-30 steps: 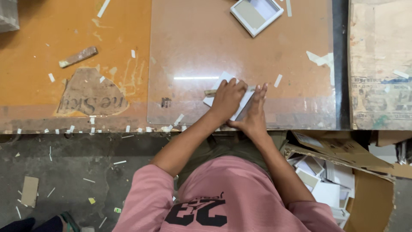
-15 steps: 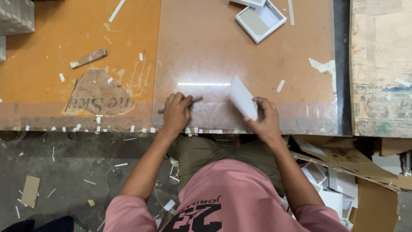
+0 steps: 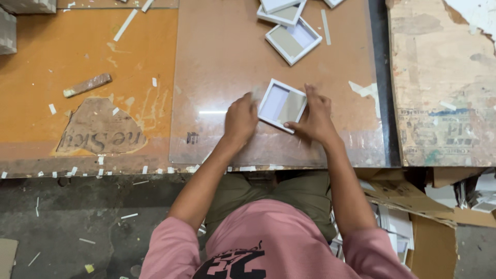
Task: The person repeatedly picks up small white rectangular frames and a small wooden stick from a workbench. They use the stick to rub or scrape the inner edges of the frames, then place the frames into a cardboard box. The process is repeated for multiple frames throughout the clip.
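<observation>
A small white square box tray (image 3: 281,105) with a grey-and-white inside lies tilted on the glossy brown sheet (image 3: 217,67) of the worktable. My right hand (image 3: 312,120) grips its right edge and near corner. My left hand (image 3: 240,120) is closed at the tray's left edge. A small blurred stick-like thing (image 3: 256,94) pokes out at its fingertips, and I cannot make out what it is. My pink sleeves and lap fill the bottom of the view.
More white square trays (image 3: 292,41) lie at the far edge of the sheet. A short wooden stick (image 3: 88,84) rests on the orange tabletop (image 3: 77,46), with paper scraps about. A worn board (image 3: 444,82) is at right, and cardboard (image 3: 413,206) with white pieces at lower right.
My left hand went left to a small stick on the sheet, then came back to the tray. My right hand laid the raised white tray flat, farther from the table edge.
</observation>
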